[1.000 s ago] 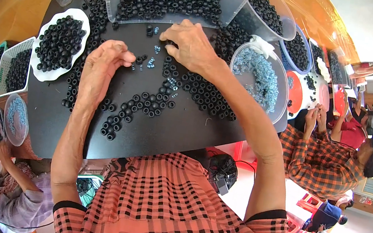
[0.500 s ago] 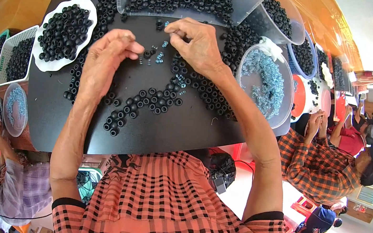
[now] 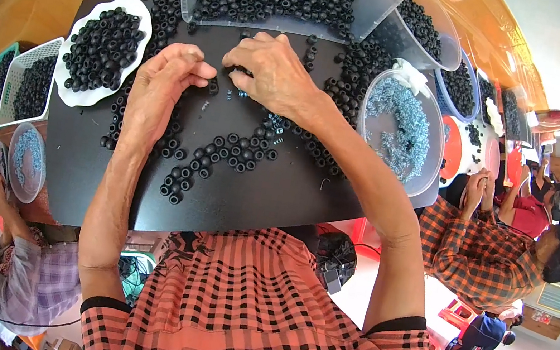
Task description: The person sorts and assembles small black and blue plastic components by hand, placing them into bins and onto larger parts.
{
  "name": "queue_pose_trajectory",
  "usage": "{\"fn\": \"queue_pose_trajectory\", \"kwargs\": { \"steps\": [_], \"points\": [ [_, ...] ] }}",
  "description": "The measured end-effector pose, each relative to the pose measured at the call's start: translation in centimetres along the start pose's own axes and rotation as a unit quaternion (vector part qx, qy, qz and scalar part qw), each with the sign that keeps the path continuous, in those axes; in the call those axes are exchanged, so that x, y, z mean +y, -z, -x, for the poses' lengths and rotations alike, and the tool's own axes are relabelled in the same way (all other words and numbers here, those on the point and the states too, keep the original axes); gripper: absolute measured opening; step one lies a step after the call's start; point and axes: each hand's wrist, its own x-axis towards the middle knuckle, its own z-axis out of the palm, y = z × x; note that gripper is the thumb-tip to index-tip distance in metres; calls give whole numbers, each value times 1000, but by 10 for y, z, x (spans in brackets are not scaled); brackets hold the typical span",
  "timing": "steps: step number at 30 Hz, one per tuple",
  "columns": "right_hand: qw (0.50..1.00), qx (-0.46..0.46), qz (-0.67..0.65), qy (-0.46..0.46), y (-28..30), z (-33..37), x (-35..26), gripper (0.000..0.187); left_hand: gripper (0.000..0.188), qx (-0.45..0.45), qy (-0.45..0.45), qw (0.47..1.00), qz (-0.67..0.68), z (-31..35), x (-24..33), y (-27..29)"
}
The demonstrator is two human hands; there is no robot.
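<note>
Over the dark table [image 3: 119, 187], my left hand [image 3: 163, 81] is closed, thumb and fingers pinched together; what they hold, if anything, is hidden. A round black bead-like piece [image 3: 214, 85] shows right by its fingertips. My right hand [image 3: 273, 76] is bent over just to the right, palm down, fingers curled round a dark piece [image 3: 239, 70] that looks like another black bead, mostly covered. Below the hands lie tiny coil-like bits [image 3: 205, 105] and small pale-blue pieces [image 3: 274, 123]. A crooked row of black beads [image 3: 225, 146] stretches across the table nearer me.
A large clear bin [image 3: 273, 29] of black beads stands at the far side. On the left is a scalloped white plate [image 3: 74, 98] of beads, beside a white basket [image 3: 12, 88]. To the right sits a clear tub [image 3: 402, 132] of pale-blue pieces. Other people [image 3: 492, 257] sit nearby.
My right hand has moved nearer and to the left, curling over the small pieces. My left hand has hardly shifted. The whole view has moved slightly.
</note>
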Motion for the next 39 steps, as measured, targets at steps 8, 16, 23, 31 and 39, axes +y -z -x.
{"fn": "queue_pose_trajectory", "kwargs": {
  "steps": [8,16,23,31,39],
  "points": [
    [991,98,-92,0,17,7,24,14,17,-3,8,1000,-5,1,1,0],
    [999,0,-46,-27,28,26,30,20,17,0,25,999,-25,1,-2,-5],
    [999,-29,-12,-44,21,20,21,22,17,-28,22,999,-28,4,-10,-6],
    [977,127,-171,-14,10,8,-15,29,16,-39,34,999,15,7,-18,-17],
    [981,157,-114,30,1,5,-35,32,9,-18,22,999,-22,5,-19,-12]
  ]
}}
